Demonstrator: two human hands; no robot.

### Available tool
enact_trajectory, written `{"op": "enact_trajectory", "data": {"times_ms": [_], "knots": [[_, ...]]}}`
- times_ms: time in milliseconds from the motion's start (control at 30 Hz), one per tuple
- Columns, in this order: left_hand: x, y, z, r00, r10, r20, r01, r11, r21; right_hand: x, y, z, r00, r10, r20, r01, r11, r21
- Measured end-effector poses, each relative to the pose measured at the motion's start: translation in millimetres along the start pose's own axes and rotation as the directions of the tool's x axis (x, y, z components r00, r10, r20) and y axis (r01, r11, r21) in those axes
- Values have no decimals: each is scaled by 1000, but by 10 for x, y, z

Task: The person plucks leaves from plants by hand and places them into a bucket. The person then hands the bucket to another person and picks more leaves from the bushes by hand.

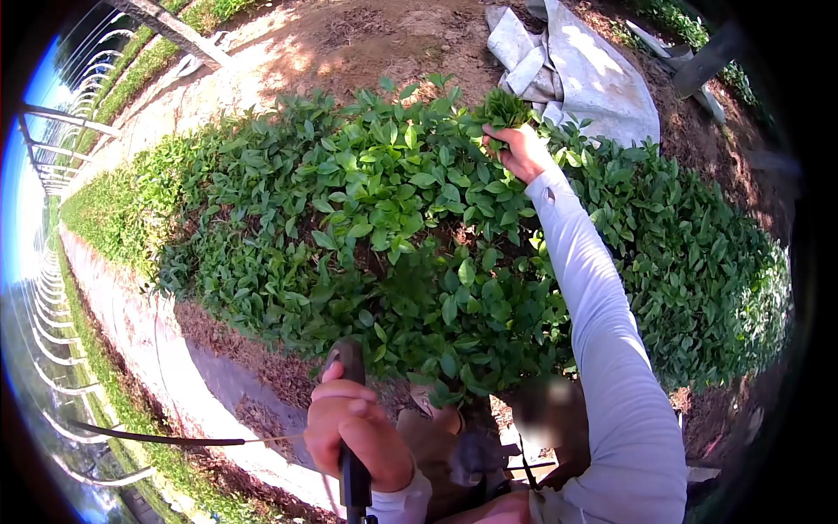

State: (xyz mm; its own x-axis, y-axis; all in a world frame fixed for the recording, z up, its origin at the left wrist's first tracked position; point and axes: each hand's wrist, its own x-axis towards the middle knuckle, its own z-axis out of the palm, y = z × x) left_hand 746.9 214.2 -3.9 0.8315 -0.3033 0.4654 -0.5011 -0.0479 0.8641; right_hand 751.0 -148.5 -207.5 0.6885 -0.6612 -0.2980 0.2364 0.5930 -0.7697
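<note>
At the far edge of the leafy bush row (384, 192), my right hand (521, 155) is closed around a bunch of green leafy shoots (504, 109), their leaves fanning out above the fingers. My left hand (367, 432) is lower, near my body on the row's near side. Its fingers wrap around the handle of a black-handled tool (355, 480), whose dark rounded end (346, 356) overlaps the leaves in this view. The rest of the tool drops out of the frame at the bottom. A thin dark strip (157, 435) stretches leftward beside that hand.
Crumpled grey-white sheeting (602, 79) lies on the soil beyond the bushes. Bare brown ground (297, 52) runs along the far side. A wooden post (170, 33) slants at upper left, with rows of white hoops (57, 349) along the left. A blurred patch (552, 410) sits low.
</note>
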Motion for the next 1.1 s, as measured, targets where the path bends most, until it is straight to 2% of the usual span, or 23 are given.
{"op": "enact_trajectory", "data": {"times_ms": [33, 67, 200, 233, 300, 367, 400, 433, 500, 567, 600, 633, 667, 700, 733, 767, 800, 833, 900, 933, 1000, 1033, 1100], "knots": [[13, -8, 14, 1000, 6, 11, -6, 1000, -12, 32, -41, 20, 999, -36, 30, 33, 996, 85], [11, -8, 9, 1000, 9, 21, -8, 1000, -18, 107, -40, 48, 999, -48, -21, 51, 983, 174], [6, -18, -21, 999, 11, 39, -10, 1000, -22, 474, 18, 157, 995, -88, -46, 98, 946, 308], [9, -28, -25, 999, 5, 32, -4, 1000, -22, 619, 50, 181, 994, -74, -74, 90, 967, 238], [16, -46, -33, 1000, -7, 23, 7, 1000, -20, 878, 152, 261, 990, -143, -1, 143, 990, -17], [22, -56, -36, 1000, -8, 15, 8, 1000, 0, 957, 210, 393, 965, -194, 177, 253, 862, -439], [23, -52, -35, 1000, -8, 10, 8, 1000, 8, 1019, 290, 441, 944, -244, 223, 325, 808, -492], [22, -42, -33, 1000, -3, 13, 3, 1000, 7, 1079, 362, 489, 891, -330, 313, 453, 696, -556], [7, -7, -25, 1000, 10, 25, -10, 1000, -3, 793, 254, 629, 888, -366, 278, 363, 188, -913], [-27, 47, -45, 999, 17, 44, -17, 1000, -2, 742, 415, 490, 913, -300, 278, 361, 275, -891], [-51, 84, -71, 999, 21, 49, -21, 1000, 0, 497, 410, 516, 935, -304, 182, 266, 262, -928], [-84, 118, -105, 999, 36, 29, -36, 999, 0, 133, 414, 475, 963, -225, 147, 212, 300, -930], [-120, 141, -135, 998, 55, 7, -55, 998, -4, -311, 379, 445, 972, 235, 7, -184, 780, -598], [-160, 182, -166, 997, 76, -18, -77, 997, -10, -799, 485, 362, 961, 239, 139, -136, 846, -516], [-197, 255, -205, 996, 82, -16, -83, 996, -44, -1324, 551, 264, 972, 225, 65, -123, 727, -676], [-239, 358, -252, 996, 90, -11, -91, 993, -78, -1883, 425, 148, 922, 310, 233, -48, 688, -724], [-279, 474, -306, 995, 104, -9, -104, 988, -117, -2290, 502, -203, 870, 401, 286, -1, 582, -813], [-312, 565, -374, 990, 142, -18, -144, 979, -143, -2798, 595, -546, 929, 352, 114, -112, 560, -821], [-386, 723, -553, 976, 213, -50, -219, 958, -185, -3696, 763, -1497, 937, 339, -88, -291, 615, -733], [-430, 836, -644, 972, 227, -66, -235, 955, -180, -4231, 433, -1531, 948, 286, -143, -309, 709, -634], [-524, 1039, -863, 952, 296, -74, -305, 933, -189, -5166, 44, -1648, 987, -37, -158, -52, 848, -527], [-588, 1142, -964, 940, 331, -80, -340, 920, -193, -5545, -33, -1722, 877, 181, -445, -181, 983, 43], [-791, 1394, -1139, 927, 354, -124, -370, 917, -150, -6196, -149, -1882, 859, 129, -495, -33, 980, 198]]}}
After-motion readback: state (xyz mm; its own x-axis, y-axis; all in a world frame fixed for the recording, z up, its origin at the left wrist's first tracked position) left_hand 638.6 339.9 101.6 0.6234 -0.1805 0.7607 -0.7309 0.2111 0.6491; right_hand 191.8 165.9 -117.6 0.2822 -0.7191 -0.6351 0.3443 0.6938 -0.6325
